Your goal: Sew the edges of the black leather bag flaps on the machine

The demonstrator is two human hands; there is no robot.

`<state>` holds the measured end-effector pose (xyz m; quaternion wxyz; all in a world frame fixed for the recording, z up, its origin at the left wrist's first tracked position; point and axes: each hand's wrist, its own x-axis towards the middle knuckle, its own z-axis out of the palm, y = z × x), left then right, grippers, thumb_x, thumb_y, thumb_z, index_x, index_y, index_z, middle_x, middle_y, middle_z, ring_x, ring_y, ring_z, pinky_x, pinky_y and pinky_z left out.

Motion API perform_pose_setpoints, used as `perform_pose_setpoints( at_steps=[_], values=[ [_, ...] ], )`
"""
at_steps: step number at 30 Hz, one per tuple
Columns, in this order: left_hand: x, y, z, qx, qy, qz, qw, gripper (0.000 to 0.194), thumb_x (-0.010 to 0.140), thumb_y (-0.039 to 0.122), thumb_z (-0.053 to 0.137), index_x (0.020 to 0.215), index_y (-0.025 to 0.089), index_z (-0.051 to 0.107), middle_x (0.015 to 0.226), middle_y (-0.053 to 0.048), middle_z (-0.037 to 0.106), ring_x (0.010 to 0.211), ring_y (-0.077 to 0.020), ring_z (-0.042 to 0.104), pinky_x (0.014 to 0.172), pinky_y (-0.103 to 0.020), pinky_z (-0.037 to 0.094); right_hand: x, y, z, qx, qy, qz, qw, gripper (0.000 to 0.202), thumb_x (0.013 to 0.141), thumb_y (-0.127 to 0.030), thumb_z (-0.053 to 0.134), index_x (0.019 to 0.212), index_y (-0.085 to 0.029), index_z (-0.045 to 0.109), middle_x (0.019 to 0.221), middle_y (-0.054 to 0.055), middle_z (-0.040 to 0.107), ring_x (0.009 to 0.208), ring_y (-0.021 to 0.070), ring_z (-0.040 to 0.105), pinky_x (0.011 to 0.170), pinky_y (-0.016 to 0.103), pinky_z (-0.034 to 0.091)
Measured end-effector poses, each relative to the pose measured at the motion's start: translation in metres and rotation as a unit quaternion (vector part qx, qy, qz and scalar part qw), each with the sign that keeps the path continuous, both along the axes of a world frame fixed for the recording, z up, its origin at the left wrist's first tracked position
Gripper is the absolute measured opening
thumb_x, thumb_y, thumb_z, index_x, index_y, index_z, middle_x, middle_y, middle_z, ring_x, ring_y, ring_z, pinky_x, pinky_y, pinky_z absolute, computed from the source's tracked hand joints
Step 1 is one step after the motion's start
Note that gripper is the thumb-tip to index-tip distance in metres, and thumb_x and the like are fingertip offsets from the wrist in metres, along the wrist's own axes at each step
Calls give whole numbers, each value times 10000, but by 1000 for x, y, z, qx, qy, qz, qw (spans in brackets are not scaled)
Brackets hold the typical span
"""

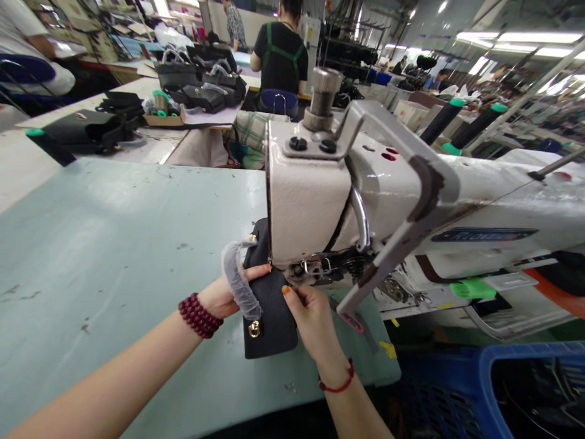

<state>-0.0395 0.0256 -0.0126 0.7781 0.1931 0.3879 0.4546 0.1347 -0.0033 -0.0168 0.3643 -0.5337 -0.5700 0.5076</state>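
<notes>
A small black handbag (274, 320) lies under the head of a white sewing machine (308, 195). Its curved handle (240, 286) is wrapped in clear plastic and joined by gold-coloured fittings (255, 329). My left hand (223, 294) reaches beneath the handle, one finger stretched flat on the bag close to the machine head; the handle hides some fingers. On the bag's right side, my right hand (311, 314) pinches the edge, thumb on top and the other fingers curled. The machine head hides the bag's far part and the needle area.
A bent metal bar (388, 262) stands out in front of the machine. Right of the pale green tabletop (114, 256) is a blue basket (457, 360) with dark pieces. More black bags (201, 79) lie on tables behind, where a person in black (281, 58) sits.
</notes>
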Motion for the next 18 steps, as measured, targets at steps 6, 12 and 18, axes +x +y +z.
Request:
perform_pose_setpoints(
  at_steps=[6,12,18],
  values=[
    [-2,-1,-4,3,16,-15,1000,320,694,182,845,995,139,744,965,-116,781,798,-224,753,747,-297,632,1,-2,7,0,-11,7,1000,339,878,-378,523,670,-125,608,632,7,535,604,115,443,538,209,307],
    [-2,-3,-11,-1,32,-26,999,342,738,184,812,1063,129,723,985,-122,778,833,-243,751,813,-352,625,10,-4,13,-4,-47,52,998,303,888,-314,528,662,-133,616,617,-2,549,579,112,473,510,205,304],
    [21,-35,-11,5,59,76,995,603,666,262,854,1230,185,655,1219,-119,704,1108,-329,669,950,-404,565,41,9,29,44,-131,123,983,250,915,-282,539,824,-156,735,814,37,714,749,167,631,609,211,419]
  ],
)
